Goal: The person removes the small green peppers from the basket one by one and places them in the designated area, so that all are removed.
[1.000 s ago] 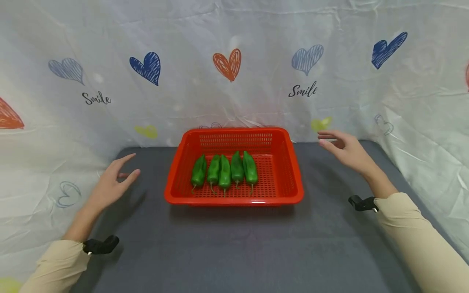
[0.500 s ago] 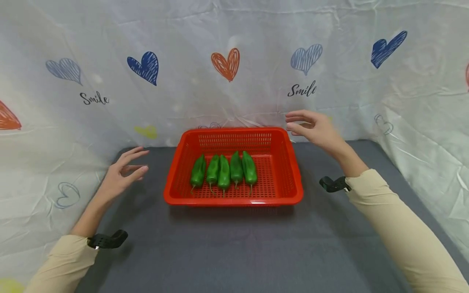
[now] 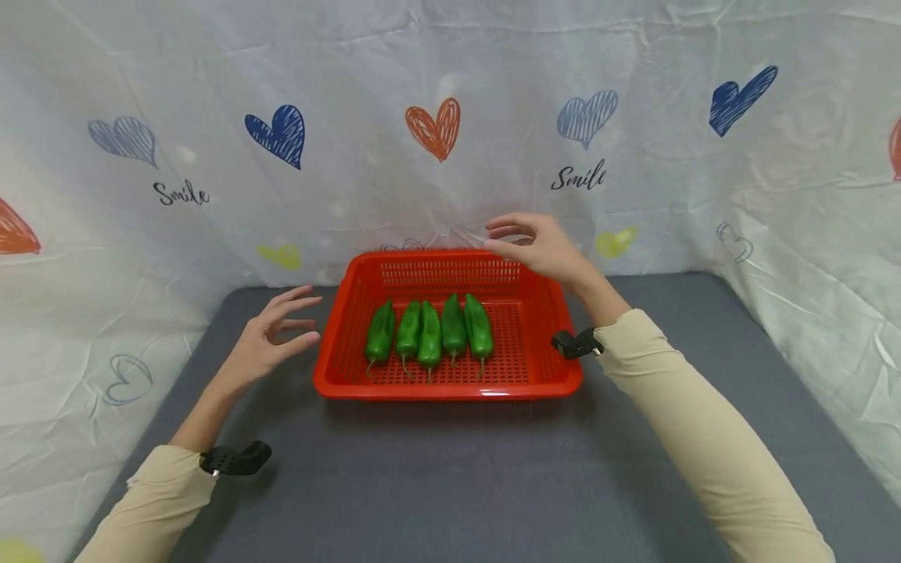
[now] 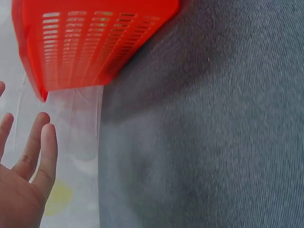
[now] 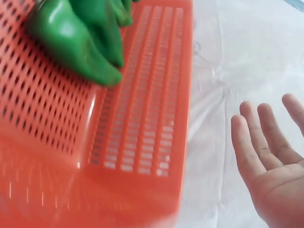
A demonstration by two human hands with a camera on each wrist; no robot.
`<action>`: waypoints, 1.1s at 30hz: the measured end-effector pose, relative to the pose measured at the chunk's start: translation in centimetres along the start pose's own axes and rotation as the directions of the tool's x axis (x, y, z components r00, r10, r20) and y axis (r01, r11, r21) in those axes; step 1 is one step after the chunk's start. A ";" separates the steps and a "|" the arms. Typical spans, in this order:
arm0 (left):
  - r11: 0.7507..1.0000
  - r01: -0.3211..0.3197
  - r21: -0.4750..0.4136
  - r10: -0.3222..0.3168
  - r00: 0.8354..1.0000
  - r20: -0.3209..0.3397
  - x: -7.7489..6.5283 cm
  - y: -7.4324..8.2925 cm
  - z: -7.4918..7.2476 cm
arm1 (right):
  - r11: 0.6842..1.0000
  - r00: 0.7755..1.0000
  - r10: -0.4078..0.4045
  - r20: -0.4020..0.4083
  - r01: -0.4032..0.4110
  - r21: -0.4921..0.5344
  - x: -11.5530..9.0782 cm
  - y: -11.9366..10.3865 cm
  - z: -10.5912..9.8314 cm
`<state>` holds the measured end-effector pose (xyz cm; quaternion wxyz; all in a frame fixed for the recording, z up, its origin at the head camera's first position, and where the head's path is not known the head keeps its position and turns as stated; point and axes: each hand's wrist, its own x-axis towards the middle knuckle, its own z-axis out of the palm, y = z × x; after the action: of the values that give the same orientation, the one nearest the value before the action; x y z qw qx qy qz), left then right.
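Observation:
A red plastic basket [image 3: 535, 344] with slotted walls holds several green peppers [image 3: 431, 335] side by side, their stems toward the front. My right hand [image 3: 538, 244] hovers over the basket's back right corner, fingers extended and holding nothing. To the left of the basket, my left hand [image 3: 271, 338] hangs in the air with fingers spread and nothing in them. In the left wrist view the left hand [image 4: 28, 180] is apart from the basket's side wall [image 4: 80, 52]. The right wrist view shows peppers [image 5: 76, 42] inside the basket and the right hand [image 5: 270, 161] beyond its rim.
The basket stands on a grey cloth-covered table [image 3: 436, 477]. Behind it hangs a white sheet [image 3: 352, 62] printed with hearts and "Smile". Dark straps [image 3: 235, 459] sit at both wrists.
The right hand has moved left from beside the basket to over its back right corner. The left hand has moved right, closer to the basket's left side. Basket and peppers stay put.

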<state>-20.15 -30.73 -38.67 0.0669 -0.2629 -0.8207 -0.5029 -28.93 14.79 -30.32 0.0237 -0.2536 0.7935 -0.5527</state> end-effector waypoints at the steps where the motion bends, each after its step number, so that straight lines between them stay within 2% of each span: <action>1: 1.000 0.004 -0.003 -0.004 1.000 0.001 0.1 0.0 0.2 | 1.000 1.000 0.003 0.005 -0.003 -0.001 0.3 0.0 0.4; 8: 1.000 0.012 -0.009 -0.011 1.000 0.023 0.5 0.0 1.2 | 0.997 0.998 0.063 0.011 -0.064 0.052 1.3 1.1 2.4; 15: 1.000 0.008 -0.006 -0.008 0.998 0.060 0.5 -0.6 1.8 | 0.983 0.987 0.153 0.057 -0.158 0.089 1.5 3.2 3.7; 20: 1.000 0.021 0.007 -0.022 0.995 0.094 0.4 -0.8 2.2 | 0.983 0.982 0.167 0.092 -0.172 0.058 1.5 4.1 4.5; 24: 1.000 0.025 0.003 -0.025 0.995 0.096 0.4 -1.0 2.4 | 0.982 0.980 0.175 0.095 -0.181 0.051 1.7 4.5 4.9; 33: 1.000 0.008 0.000 -0.008 0.995 0.098 0.7 -0.9 2.5 | 0.981 0.981 0.191 0.040 -0.192 0.008 2.2 5.5 6.1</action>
<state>-20.85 -28.68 -40.34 0.0243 -0.2840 -0.8240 -0.4898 -30.99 10.02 -37.00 0.0939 -0.1867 0.8102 -0.5476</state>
